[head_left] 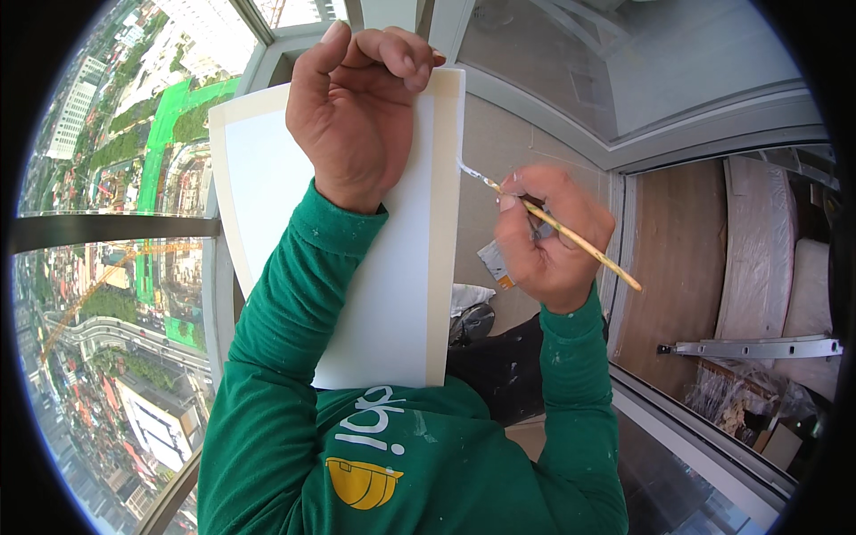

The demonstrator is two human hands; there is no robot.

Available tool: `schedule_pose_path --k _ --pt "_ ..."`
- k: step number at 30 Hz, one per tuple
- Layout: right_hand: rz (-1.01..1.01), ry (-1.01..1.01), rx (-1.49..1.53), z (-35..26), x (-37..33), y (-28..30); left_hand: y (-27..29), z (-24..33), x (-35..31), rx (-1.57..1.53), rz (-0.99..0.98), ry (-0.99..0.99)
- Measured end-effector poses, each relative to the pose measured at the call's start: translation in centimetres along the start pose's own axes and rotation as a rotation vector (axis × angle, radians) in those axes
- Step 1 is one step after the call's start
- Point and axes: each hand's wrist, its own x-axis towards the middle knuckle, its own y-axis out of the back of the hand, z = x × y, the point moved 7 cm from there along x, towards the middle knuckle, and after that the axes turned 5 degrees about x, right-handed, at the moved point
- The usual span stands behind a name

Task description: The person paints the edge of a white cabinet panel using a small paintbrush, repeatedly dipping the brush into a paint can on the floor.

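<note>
Head view: slim yellowish brush, white-tipped, in the grip of right hand, left hand loosely half-open.

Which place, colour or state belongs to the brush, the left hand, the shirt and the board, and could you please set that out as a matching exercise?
Column one
1. Brush
2. Left hand
3. Shirt
4. Board

Column two
A. Green, with a yellow helmet print
B. White, with a cream border
C. Between the fingers of the right hand
D. Over the board's far end, fingers curled

Pairs: 1-C, 2-D, 3-A, 4-B
</note>
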Motion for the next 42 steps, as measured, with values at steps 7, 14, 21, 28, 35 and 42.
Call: schedule_pose_path --k 7,14,21,28,35,42 --pt "0.3 -0.167 0.299 1.3 -3.5 5.6 -0.1 -0.9 0.4 -0.044 -0.03 0.042" --pt "0.789 -0.417 0.171 3.2 -19.0 20.7 1.1 -1.5 0.7 -0.078 -0.13 0.211" --pt "1.297 -0.93 -0.213 -3.1 -47.5 29.2 11.2 0.9 4.7 0.257 -0.317 -0.078" --pt "1.2 -1.365 -0.419 1.7 -63.5 25.7 2.0 0.9 2.0 1.542 0.267 -0.049" --pt "0.682 -1.762 -0.433 17.8 -69.4 26.1 7.8 4.0 5.2 2.321 0.237 -0.011" --pt "0.73 -1.937 -0.262 21.4 -72.6 25.5 5.5 3.6 2.7 2.35 0.142 0.054"
